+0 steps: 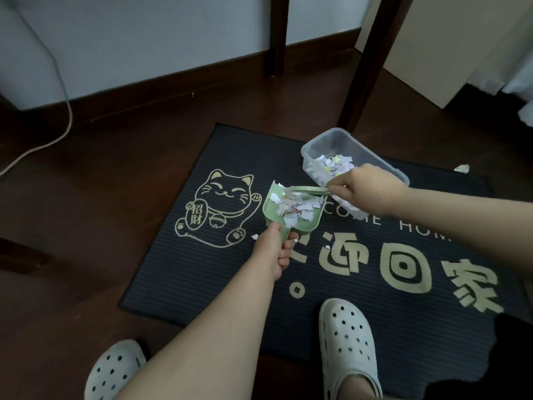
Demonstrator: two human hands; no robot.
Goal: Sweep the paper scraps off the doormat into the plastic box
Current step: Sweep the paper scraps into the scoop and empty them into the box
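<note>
A dark doormat (230,278) with a gold cat and lettering lies on the wooden floor. My left hand (272,249) grips the handle of a small green dustpan (274,209) heaped with paper scraps (294,207), held just above the mat. My right hand (372,192) holds a small green brush (308,190) across the pan's far edge. A clear plastic box (340,142) holding scraps stands on the mat right behind the pan. A few loose scraps (255,236) lie on the mat near my left hand.
Two dark table legs (278,36) stand behind the mat, one close to the box. A grey cable (62,90) runs along the floor at left. One scrap (461,168) lies at the mat's far right edge. My feet in white clogs (346,345) are at the front.
</note>
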